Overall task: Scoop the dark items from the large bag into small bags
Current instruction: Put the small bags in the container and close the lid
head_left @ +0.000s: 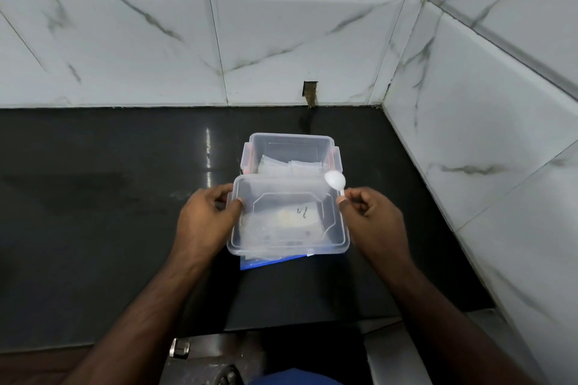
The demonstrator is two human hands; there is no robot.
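Clear plastic lid (pixel 289 219), gripped at its edge by left hand (pixel 206 216), covered flat bags beneath; right hand (pixel 369 212) pinched white plastic spoon (pixel 335 181). Clear open box (pixel 291 150) behind held small bags (pixel 291 166).

Marbled tile walls (pixel 281 40), black countertop (pixel 93 197)

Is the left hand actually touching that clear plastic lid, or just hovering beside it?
Touching. The head view shows the left hand gripping the clear lid's left edge, thumb lying over the rim and fingers curled behind it.
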